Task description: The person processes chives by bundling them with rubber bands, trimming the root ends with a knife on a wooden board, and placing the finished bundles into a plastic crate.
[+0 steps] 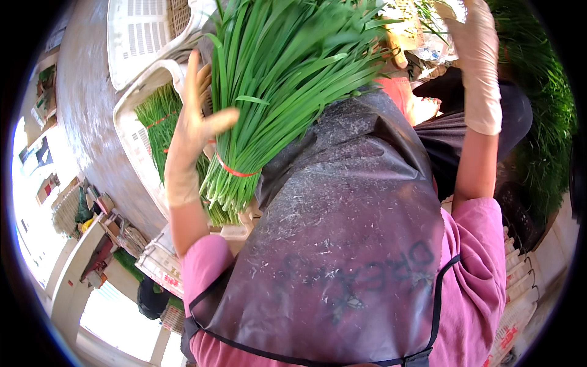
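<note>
A large bunch of green garlic chives (pixel 275 87) lies across my lap, its pale cut ends towards me. A red band (pixel 234 170) goes round it near those ends. My left hand (pixel 195 124), in a pale glove, is beside the bunch on its left, fingers spread and thumb near the stems; it does not grip them. My right hand (pixel 472 50), also gloved, is raised at the upper right, away from the bunch, its fingertips partly cut off by the picture's edge. A dark plastic apron (pixel 348 206) covers my front and lap.
At my left a white plastic crate (pixel 126 119) holds banded chive bunches (pixel 163 119); another white crate (pixel 142 46) stands beyond it. A heap of loose greens (pixel 541 114) lies at the right. Stacked crates (pixel 509 316) are at the lower right. Another person's gloved hand seems partly visible at top.
</note>
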Available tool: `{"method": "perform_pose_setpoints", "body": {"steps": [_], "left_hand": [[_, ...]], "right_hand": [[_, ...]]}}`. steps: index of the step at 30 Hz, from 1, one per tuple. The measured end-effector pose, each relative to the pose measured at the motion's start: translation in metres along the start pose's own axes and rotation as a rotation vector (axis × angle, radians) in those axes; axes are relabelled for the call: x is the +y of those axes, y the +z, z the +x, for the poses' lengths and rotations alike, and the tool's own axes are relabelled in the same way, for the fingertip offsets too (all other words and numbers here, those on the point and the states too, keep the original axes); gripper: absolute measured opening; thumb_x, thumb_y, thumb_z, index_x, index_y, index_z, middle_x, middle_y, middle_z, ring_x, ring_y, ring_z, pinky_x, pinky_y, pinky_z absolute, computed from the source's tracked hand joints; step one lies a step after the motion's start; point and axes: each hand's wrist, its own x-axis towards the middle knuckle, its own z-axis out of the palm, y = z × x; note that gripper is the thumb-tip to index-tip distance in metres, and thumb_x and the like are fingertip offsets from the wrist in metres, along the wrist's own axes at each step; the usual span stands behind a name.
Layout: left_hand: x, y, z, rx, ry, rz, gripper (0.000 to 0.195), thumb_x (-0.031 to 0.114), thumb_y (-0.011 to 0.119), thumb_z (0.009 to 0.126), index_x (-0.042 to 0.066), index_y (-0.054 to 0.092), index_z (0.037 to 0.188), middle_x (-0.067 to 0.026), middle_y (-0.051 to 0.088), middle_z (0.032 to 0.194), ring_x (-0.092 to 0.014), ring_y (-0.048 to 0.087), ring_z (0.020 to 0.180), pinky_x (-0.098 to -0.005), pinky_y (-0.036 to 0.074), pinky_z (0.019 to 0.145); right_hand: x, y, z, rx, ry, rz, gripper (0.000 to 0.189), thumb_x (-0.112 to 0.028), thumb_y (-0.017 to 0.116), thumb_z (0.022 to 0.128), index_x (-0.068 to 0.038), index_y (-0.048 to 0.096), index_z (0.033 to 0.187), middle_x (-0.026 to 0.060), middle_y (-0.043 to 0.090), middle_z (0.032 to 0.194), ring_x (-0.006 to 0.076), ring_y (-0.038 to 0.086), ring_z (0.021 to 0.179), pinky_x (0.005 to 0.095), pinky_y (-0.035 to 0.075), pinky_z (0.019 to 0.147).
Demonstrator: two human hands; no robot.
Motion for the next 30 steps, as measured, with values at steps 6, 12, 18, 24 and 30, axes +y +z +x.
{"method": "perform_pose_setpoints", "body": {"steps": [6, 12, 18, 24, 30], "left_hand": [[-0.025, 0.018, -0.083, -0.078, -0.148, 0.329, 0.153, 0.051, 0.098, 0.050, -0.001, 0.007, 0.161, -0.0262, 0.035, 0.159, -0.036, 0.036, 0.148, -0.0432, 0.031, 0.120], [-0.031, 0.000, -0.071, -0.190, -0.345, 0.031, 0.110, 0.030, 0.090, 0.062, 0.002, 0.035, 0.154, -0.0145, 0.056, 0.142, -0.026, 0.057, 0.126, -0.0376, 0.043, 0.110], [0.035, -0.032, -0.057, -0.236, -0.716, -0.602, 0.100, 0.035, 0.082, 0.064, 0.000, 0.042, 0.150, -0.0114, 0.058, 0.139, -0.023, 0.057, 0.126, -0.0368, 0.043, 0.111], [0.076, -0.036, -0.039, -0.258, -0.622, -0.521, 0.098, 0.036, 0.081, 0.063, 0.001, 0.045, 0.148, -0.0109, 0.061, 0.134, -0.023, 0.060, 0.120, -0.0357, 0.045, 0.107], [0.083, -0.020, -0.021, -0.373, -0.569, -0.432, 0.099, 0.034, 0.088, 0.056, -0.001, 0.052, 0.141, -0.0105, 0.065, 0.127, -0.022, 0.064, 0.113, -0.0342, 0.049, 0.103]], "right_hand": [[-0.002, -0.026, -0.043, -0.514, 0.459, 0.790, 0.028, -0.026, 0.069, 0.097, 0.001, 0.071, 0.108, 0.0020, 0.070, 0.089, 0.0101, 0.062, 0.085, 0.0258, 0.050, 0.077], [-0.057, -0.010, -0.053, -0.709, 0.229, 0.774, 0.026, -0.023, 0.067, 0.098, 0.000, 0.071, 0.109, 0.0105, 0.072, 0.086, 0.0147, 0.067, 0.077, 0.0296, 0.052, 0.073], [-0.071, -0.049, -0.037, -0.629, 0.525, 1.221, 0.019, -0.016, 0.062, 0.099, 0.001, 0.070, 0.097, -0.0015, 0.064, 0.078, 0.0060, 0.055, 0.070, 0.0220, 0.046, 0.066], [-0.115, -0.054, -0.007, -0.226, 0.193, 1.124, 0.012, -0.013, 0.073, 0.091, -0.003, 0.071, 0.098, 0.0045, 0.063, 0.082, 0.0139, 0.058, 0.071, 0.0273, 0.046, 0.062], [-0.124, -0.044, 0.023, -0.262, 0.153, 1.070, 0.030, -0.024, 0.079, 0.087, -0.001, 0.073, 0.104, 0.0127, 0.071, 0.091, 0.0257, 0.071, 0.080, 0.0354, 0.055, 0.074]]}}
